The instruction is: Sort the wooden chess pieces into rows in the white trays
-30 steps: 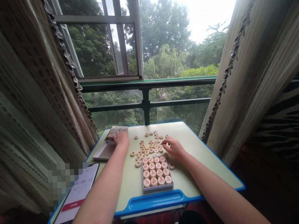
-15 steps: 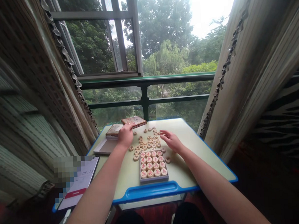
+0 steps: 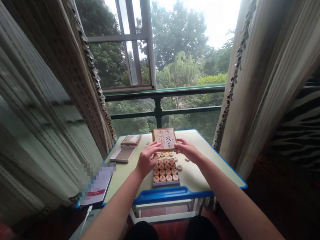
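A printed box lid (image 3: 164, 138) is held up over the table, its decorated face toward me. My left hand (image 3: 148, 156) grips its lower left side, and my right hand (image 3: 187, 149) grips the lower right corner. Below and nearer to me lies an open tray (image 3: 166, 183) with rows of round wooden pieces marked in red (image 3: 162, 172). Loose round pieces (image 3: 179, 167) lie beyond and beside the tray, partly hidden behind the lid and my left hand.
On the table (image 3: 204, 174), a second printed box (image 3: 131, 140) and an open shallow tray (image 3: 122, 154) stand at the back left. A phone (image 3: 100, 186) lies at the left edge. Curtains flank the window behind.
The printed lid has been lifted from the back left to above the loose pieces. Both hands now hold it; my right hand was empty before. The view has shifted slightly.
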A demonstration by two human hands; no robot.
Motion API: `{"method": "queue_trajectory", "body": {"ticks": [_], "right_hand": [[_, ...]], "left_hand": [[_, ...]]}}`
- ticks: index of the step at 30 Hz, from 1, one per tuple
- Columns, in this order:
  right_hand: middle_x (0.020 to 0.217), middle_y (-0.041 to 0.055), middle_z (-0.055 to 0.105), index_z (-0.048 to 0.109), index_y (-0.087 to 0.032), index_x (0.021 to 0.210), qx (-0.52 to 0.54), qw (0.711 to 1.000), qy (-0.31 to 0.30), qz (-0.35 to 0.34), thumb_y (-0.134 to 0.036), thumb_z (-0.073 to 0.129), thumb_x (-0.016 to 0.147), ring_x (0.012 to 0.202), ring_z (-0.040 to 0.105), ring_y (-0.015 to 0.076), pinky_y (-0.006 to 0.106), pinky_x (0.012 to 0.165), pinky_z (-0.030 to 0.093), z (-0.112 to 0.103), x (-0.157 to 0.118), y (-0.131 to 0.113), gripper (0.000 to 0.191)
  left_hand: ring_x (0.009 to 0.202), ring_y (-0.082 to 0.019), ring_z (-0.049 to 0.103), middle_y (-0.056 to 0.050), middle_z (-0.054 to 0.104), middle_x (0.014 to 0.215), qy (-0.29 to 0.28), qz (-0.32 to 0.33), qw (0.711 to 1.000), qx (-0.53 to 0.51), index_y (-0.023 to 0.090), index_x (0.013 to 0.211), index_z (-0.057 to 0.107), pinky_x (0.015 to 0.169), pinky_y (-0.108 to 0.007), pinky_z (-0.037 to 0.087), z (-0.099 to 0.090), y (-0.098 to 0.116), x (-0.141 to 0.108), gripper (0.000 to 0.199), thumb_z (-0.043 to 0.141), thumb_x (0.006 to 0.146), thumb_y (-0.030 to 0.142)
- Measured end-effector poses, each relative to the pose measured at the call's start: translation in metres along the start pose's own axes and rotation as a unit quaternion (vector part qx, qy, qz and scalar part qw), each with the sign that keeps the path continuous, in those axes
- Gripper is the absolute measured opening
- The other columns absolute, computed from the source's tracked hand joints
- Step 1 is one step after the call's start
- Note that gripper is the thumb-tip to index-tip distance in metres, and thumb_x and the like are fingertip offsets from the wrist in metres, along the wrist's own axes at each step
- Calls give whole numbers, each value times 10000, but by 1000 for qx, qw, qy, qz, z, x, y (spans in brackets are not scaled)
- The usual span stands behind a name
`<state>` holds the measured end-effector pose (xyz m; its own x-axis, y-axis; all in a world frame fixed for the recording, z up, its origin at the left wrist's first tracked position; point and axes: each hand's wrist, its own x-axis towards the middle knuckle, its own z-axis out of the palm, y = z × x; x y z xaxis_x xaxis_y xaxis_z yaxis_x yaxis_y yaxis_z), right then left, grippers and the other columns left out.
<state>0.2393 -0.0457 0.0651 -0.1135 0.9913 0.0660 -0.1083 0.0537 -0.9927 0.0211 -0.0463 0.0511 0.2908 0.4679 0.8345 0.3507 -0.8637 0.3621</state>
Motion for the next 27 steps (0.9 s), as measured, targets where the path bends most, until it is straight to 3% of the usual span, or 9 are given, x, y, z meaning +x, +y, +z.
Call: {"method": "queue_trajectory", "body": {"ticks": [4,6,9,12,16,22,27], "right_hand": [[807,44,673,494,-155,1066,1,1000,-17,1,-214,646,739,629,617,117,217,537,484,9,-33,5,365],[787,41,675,488,-152,1092,-14,1000,5,-8,-232,641,745,625,620,121,220,531,487,16,-50,13,388],[784,48,682,508,-138,1106,-54,998,31,-16,-251,627,746,609,618,126,222,504,485,23,-68,28,396],[775,54,689,530,-122,1119,-112,992,61,-12,-271,595,752,591,616,134,227,479,474,25,-76,40,401],[819,66,700,593,-125,1095,-223,970,100,-15,-307,568,747,724,651,172,266,633,500,23,-79,48,393],[890,72,703,644,-136,1050,-362,925,115,-16,-353,493,777,825,639,184,261,730,455,29,-85,41,380],[948,91,698,673,-136,976,-457,883,105,-3,-358,477,782,872,625,196,245,728,421,34,-91,32,354]], "left_hand": [[1181,-231,486,-101,542,1260,50,-141,987,-62,162,1122,565,998,-435,402,-9,8,-15,347,443,798,175],[1162,-245,495,-124,516,1273,35,-219,969,-112,154,1214,496,944,-425,442,-8,4,-25,408,437,827,267],[1030,-231,571,-128,592,1127,-19,-309,938,-157,150,1266,449,878,-420,476,-1,-6,-40,463,429,843,337],[1017,-226,566,-130,552,1192,-48,-298,943,-142,162,1186,532,873,-394,482,5,-15,-50,430,519,790,328],[913,-194,593,-112,573,1137,-46,-285,948,-131,170,1155,561,832,-373,505,9,-18,-54,427,570,749,302],[844,-172,576,-100,560,1085,-31,-286,953,-90,151,1069,588,772,-337,518,7,-17,-54,378,585,702,240],[800,-157,563,-101,554,1076,-69,-298,951,-52,150,1074,586,751,-323,514,7,-18,-56,368,549,715,223]]}}
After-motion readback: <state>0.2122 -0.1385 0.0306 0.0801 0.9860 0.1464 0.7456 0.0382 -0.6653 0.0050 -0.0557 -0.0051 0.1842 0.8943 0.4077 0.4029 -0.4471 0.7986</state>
